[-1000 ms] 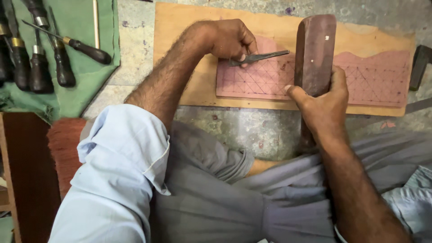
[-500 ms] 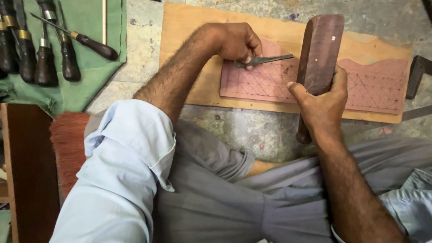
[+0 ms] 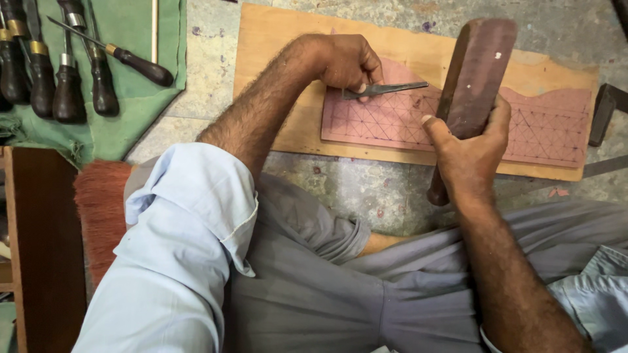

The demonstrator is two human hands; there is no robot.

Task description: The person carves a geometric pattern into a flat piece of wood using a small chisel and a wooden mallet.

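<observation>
My left hand (image 3: 347, 62) grips a thin metal chisel (image 3: 386, 89) that lies nearly flat, its tip pointing right over a pinkish wooden piece (image 3: 392, 121) marked with a grid of triangles. That piece rests on a pale wooden board (image 3: 281, 46) on the stone floor. My right hand (image 3: 468, 147) holds a dark wooden mallet block (image 3: 474, 72) upright, its head just right of the chisel tip, apart from it.
Several dark-handled carving tools (image 3: 55, 72) lie on a green cloth (image 3: 131, 111) at the upper left. A dark wooden block (image 3: 39, 248) and a reddish brush (image 3: 101, 209) sit at the left. A dark metal piece (image 3: 605, 111) lies at the right edge.
The view has shifted slightly. The mallet stays raised beside the chisel, and both hands keep their grip with little movement.
</observation>
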